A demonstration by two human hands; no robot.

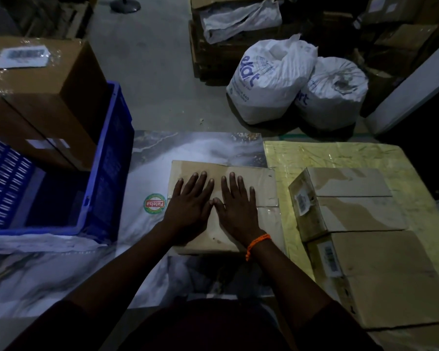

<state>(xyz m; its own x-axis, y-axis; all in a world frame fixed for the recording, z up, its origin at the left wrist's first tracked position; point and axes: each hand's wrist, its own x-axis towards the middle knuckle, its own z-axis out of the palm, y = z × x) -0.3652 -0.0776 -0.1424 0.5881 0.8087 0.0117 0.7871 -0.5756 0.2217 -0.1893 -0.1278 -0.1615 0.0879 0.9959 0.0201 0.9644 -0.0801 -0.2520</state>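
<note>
A flat brown cardboard box lies on a marble-patterned table in front of me. My left hand lies flat on its top, fingers straight and spread. Beside it my right hand presses flat on the same box, fingers straight, thumb touching the left hand. An orange thread band circles my right wrist. The seam between the box's flaps runs under my hands.
Two closed cardboard boxes stand to the right on a yellow sheet. A blue plastic crate sits at the left with a large brown carton behind it. Two white sacks rest on the floor beyond the table.
</note>
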